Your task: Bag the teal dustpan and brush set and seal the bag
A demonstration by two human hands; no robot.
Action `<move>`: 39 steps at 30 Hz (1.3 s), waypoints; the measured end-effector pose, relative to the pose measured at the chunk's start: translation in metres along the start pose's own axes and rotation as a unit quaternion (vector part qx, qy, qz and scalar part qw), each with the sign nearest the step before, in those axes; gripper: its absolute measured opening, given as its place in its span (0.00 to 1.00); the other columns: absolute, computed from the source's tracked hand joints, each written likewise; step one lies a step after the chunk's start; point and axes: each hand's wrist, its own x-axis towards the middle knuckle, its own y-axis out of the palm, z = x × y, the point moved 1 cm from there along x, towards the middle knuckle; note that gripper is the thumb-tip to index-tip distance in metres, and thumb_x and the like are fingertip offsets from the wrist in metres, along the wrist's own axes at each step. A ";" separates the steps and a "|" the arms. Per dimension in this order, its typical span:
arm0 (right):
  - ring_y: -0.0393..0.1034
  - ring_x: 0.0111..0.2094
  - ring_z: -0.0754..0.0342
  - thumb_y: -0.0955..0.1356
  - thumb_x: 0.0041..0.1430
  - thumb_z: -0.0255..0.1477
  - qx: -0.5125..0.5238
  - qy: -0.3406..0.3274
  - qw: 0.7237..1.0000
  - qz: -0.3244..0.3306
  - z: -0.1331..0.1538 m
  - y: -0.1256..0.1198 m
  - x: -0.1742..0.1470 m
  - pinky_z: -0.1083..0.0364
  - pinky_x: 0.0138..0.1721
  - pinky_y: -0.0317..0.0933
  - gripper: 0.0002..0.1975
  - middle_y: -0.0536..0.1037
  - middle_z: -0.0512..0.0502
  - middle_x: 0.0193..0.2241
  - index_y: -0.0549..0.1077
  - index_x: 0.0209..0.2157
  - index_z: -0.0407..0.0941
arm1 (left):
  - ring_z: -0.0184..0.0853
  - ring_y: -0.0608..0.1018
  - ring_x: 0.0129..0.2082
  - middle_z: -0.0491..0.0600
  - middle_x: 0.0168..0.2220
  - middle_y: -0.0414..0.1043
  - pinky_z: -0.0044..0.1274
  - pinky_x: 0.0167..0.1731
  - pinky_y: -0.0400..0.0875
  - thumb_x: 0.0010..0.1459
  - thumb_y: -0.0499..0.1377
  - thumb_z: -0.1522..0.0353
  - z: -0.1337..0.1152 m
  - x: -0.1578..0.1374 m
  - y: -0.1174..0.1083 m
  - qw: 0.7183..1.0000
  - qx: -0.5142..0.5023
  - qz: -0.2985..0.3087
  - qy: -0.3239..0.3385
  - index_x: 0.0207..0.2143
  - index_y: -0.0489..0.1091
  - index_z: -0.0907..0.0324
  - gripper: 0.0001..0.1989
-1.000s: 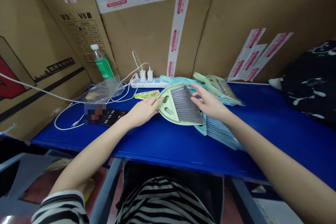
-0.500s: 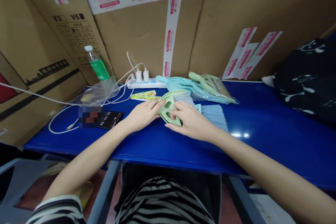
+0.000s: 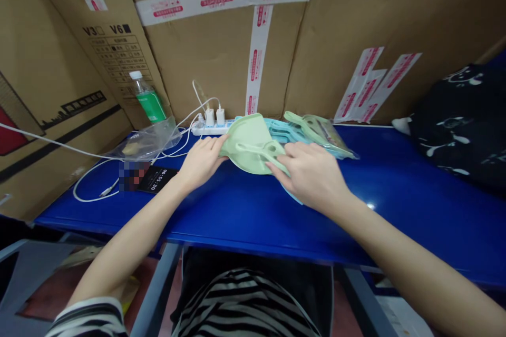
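A pale green dustpan (image 3: 249,131) is held up over the blue table, its wide pan facing me. My left hand (image 3: 203,160) is closed on its left end. Across the front of the pan lies a green hand brush (image 3: 272,154), with a hole showing in its body. My right hand (image 3: 316,174) grips the brush at its right end; its bristles are hidden. Below my right hand a thin light blue edge shows, mostly covered. Behind, light blue dustpans (image 3: 279,129) and a green one in a clear bag (image 3: 316,131) lie on the table.
A power strip (image 3: 213,129) with white plugs and cables stands at the back. To the left are a bottle (image 3: 150,102), a plastic bag (image 3: 146,142) and a phone (image 3: 158,179). Cardboard walls (image 3: 217,52) close off the back; dark patterned cloth (image 3: 462,121) sits at right.
Both hands were on the green brush with its bristles showing. Now a green dustpan is in my left hand, and the brush, turned over, lies against it in my right hand.
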 end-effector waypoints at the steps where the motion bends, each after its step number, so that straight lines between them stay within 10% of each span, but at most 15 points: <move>1: 0.68 0.32 0.46 0.58 0.68 0.36 -0.008 0.023 1.000 0.002 -0.003 -0.003 0.000 0.50 0.33 0.55 0.24 0.74 0.38 0.26 0.78 0.27 0.43 | 0.48 0.77 0.45 0.62 0.45 0.75 0.36 0.44 0.72 0.65 0.54 0.66 0.004 0.001 -0.001 1.000 0.008 -0.006 -0.016 0.59 0.61 0.67 0.23; 11: 0.74 0.26 0.44 0.62 0.64 0.31 -0.010 0.112 0.956 0.270 0.008 0.006 -0.004 0.53 0.24 0.55 0.17 0.78 0.33 0.24 0.78 0.27 0.41 | 0.49 0.72 0.46 0.59 0.45 0.76 0.40 0.45 0.69 0.64 0.51 0.68 0.030 0.000 -0.004 0.994 0.004 -0.061 -0.086 0.56 0.65 0.60 0.19; 20: 0.70 0.42 0.36 0.61 0.62 0.40 -0.049 0.168 0.983 0.047 -0.077 0.030 -0.001 0.46 0.34 0.64 0.18 0.76 0.30 0.41 0.73 0.44 0.43 | 0.49 0.72 0.50 0.60 0.49 0.73 0.39 0.48 0.68 0.62 0.52 0.69 0.041 0.026 0.006 0.996 -0.054 -0.009 -0.073 0.54 0.66 0.63 0.18; 39: 0.71 0.46 0.36 0.62 0.56 0.21 -0.107 0.217 0.949 0.201 -0.089 0.038 0.005 0.47 0.37 0.67 0.26 0.72 0.24 0.50 0.65 0.57 0.36 | 0.46 0.68 0.59 0.57 0.57 0.70 0.36 0.55 0.66 0.63 0.50 0.77 0.004 0.142 -0.003 0.976 0.031 0.209 -0.042 0.59 0.64 0.60 0.22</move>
